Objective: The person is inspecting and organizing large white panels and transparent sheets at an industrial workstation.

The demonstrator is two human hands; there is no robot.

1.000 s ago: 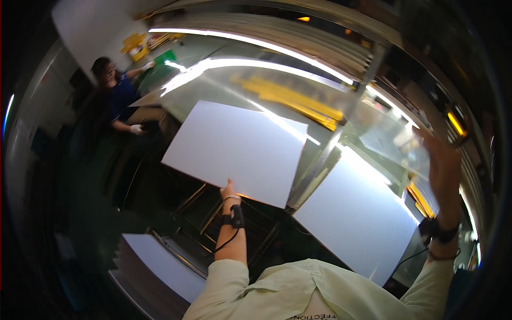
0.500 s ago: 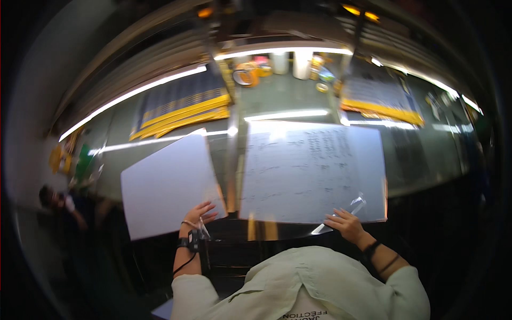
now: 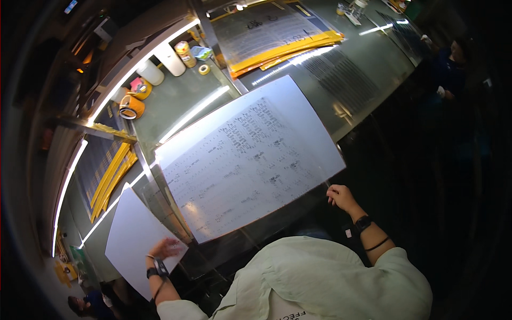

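Right hand [image 3: 336,196] goes from way up high to curled just off the near edge of the workbench [image 3: 184,101] — plus the right sheet [image 3: 306,125] now shows dark print [image 3: 255,125]. Left hand [image 3: 164,248] is now at the left sheet's [image 3: 130,234] near right corner — no more mid-edge grip.

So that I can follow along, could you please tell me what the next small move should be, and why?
Probably, bring the right hand to the near edge of the printed sheet: its curled fingers appear just short of it, while the left hand is over the blank sheet.
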